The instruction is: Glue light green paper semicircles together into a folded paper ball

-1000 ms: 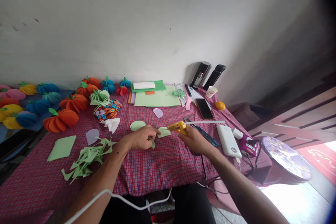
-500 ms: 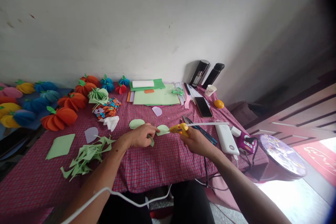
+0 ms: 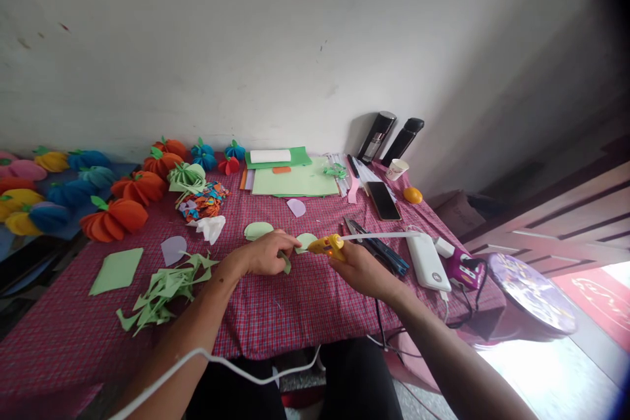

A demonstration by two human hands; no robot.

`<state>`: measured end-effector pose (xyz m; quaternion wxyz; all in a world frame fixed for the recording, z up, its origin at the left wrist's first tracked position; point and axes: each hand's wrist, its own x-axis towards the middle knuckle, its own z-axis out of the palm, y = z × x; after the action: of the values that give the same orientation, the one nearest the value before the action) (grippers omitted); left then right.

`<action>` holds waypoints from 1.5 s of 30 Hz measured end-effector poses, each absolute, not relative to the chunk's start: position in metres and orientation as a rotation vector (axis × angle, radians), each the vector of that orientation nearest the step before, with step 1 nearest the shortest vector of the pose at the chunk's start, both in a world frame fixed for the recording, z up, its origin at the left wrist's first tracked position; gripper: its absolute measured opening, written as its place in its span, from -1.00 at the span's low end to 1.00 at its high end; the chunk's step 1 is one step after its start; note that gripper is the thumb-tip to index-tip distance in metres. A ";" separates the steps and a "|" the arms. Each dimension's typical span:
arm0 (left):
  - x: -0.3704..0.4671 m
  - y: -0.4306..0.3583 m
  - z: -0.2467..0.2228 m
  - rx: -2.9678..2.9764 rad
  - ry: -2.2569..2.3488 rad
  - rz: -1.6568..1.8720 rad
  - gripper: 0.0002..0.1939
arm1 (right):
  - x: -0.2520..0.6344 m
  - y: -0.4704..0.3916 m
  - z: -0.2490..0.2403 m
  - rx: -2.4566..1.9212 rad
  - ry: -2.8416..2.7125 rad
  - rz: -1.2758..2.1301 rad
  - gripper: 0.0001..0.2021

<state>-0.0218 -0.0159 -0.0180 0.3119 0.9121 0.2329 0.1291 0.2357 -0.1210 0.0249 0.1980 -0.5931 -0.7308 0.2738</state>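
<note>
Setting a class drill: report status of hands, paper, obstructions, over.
Right hand grips glue gun, nozzle at green piece. Left hand at piece's edge, green strip showing beneath. No obstruction seen at nozzle; dark tool beyond right hand.

Head-worn view, facing forward, angled down

Checked-cloth table (image 3: 315, 305): green cutouts (image 3: 258, 231), green scraps (image 3: 165, 290), phone (image 3: 384, 201), white power bank (image 3: 427, 262).

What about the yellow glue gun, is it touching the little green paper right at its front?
Cannot tell. In the head view, the yellow glue gun overlaps the green paper, but from above any gap is hidden.
</note>
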 end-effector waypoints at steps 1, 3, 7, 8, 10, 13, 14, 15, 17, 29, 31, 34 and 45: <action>-0.022 -0.016 -0.018 2.407 0.619 0.338 -0.79 | 0.234 -0.121 0.024 -1.646 -2.054 0.767 -0.85; -0.022 -0.017 -0.017 2.407 0.621 0.331 -0.79 | 0.232 -0.120 0.024 -1.623 -2.071 0.766 -0.86; -0.023 -0.016 -0.017 2.411 0.605 0.351 -0.78 | 0.229 -0.118 0.023 -1.624 -2.083 0.762 -0.89; -0.024 -0.015 -0.017 2.408 0.604 0.368 -0.77 | 0.228 -0.118 0.023 -1.614 -2.083 0.768 -0.89; -0.025 -0.014 -0.018 2.401 0.619 0.414 -0.77 | 0.226 -0.117 0.023 -1.593 -2.081 0.774 -0.89; -0.027 -0.011 -0.020 2.425 0.639 0.444 -0.76 | 0.225 -0.116 0.022 -1.611 -2.073 0.761 -0.89; -0.028 -0.010 -0.021 2.440 0.641 0.442 -0.75 | 0.224 -0.115 0.022 -1.620 -2.063 0.757 -0.88; -0.028 -0.010 -0.022 2.452 0.643 0.433 -0.74 | 0.224 -0.114 0.021 -1.625 -2.052 0.756 -0.88; -0.028 -0.009 -0.023 2.460 0.649 0.421 -0.74 | 0.223 -0.112 0.020 -1.621 -2.035 0.760 -0.88; -0.025 -0.009 -0.023 2.502 0.628 0.426 -0.84 | 0.224 -0.100 0.011 -1.559 -1.983 0.806 -0.78; -0.025 -0.009 -0.024 2.517 0.623 0.441 -0.84 | 0.224 -0.098 0.011 -1.508 -1.980 0.813 -0.73; -0.025 -0.009 -0.025 2.519 0.624 0.448 -0.84 | 0.225 -0.097 0.011 -1.479 -1.977 0.808 -0.70; -0.025 -0.010 -0.024 2.519 0.658 0.419 -0.84 | 0.221 -0.097 0.014 -1.507 -1.991 0.803 -0.71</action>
<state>-0.0249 -0.0096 -0.0238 0.2496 0.9250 0.2415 0.1538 0.2212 -0.0967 0.0141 0.2565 -0.5553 -0.7337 0.2958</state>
